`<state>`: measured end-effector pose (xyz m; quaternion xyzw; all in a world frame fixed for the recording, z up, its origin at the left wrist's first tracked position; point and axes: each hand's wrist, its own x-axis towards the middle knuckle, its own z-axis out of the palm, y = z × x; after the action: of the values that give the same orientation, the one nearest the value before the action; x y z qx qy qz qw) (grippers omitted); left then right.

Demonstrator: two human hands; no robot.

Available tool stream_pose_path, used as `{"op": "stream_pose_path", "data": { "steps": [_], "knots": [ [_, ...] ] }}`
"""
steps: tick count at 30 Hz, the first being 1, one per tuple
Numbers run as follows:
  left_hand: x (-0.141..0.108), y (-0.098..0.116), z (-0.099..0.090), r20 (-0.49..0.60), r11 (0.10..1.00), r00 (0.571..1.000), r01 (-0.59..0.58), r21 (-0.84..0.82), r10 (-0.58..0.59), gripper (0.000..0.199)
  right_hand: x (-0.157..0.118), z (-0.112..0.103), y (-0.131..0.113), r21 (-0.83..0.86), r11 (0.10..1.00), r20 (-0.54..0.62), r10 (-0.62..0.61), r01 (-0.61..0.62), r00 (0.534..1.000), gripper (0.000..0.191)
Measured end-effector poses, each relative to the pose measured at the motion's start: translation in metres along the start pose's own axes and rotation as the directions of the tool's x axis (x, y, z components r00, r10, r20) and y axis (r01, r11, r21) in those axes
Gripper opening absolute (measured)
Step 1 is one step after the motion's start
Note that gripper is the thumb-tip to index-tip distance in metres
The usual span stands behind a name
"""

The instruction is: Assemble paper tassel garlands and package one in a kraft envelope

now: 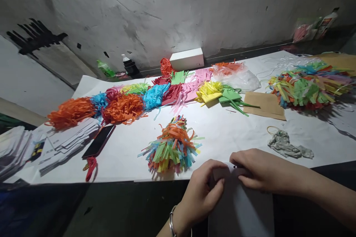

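In the head view, the left hand (204, 187) and right hand (257, 168) both pinch the top of a plain white paper-like sheet (241, 211) at the table's (219, 129) front edge. Uneven pulling could crease it; a leftward elbow or wrist swing could knock the multicoloured paper-strip bundle (172, 146) off that edge.

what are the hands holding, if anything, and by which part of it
A pale sheet, held at its top edge by the left hand and right hand.
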<state>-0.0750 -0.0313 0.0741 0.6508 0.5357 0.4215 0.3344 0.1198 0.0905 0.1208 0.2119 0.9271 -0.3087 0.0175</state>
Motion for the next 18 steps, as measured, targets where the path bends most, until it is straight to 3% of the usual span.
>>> {"op": "stream_pose_path", "data": {
  "steps": [7, 18],
  "knots": [
    [0.0013, 0.0012, -0.0007, 0.020, 0.999, 0.999, -0.036, 0.008, 0.036, 0.030, 0.0009, -0.0001, 0.0041, -0.048, 0.998, 0.034, 0.030, -0.028, 0.999, 0.019],
    [0.0026, 0.0037, 0.0011, 0.026, 0.999, 0.999, -0.027, 0.031, 0.027, 0.028, 0.0030, -0.0050, 0.0008, -0.084, 0.996, 0.077, 0.027, -0.020, 0.997, 0.014]
  ]
}}
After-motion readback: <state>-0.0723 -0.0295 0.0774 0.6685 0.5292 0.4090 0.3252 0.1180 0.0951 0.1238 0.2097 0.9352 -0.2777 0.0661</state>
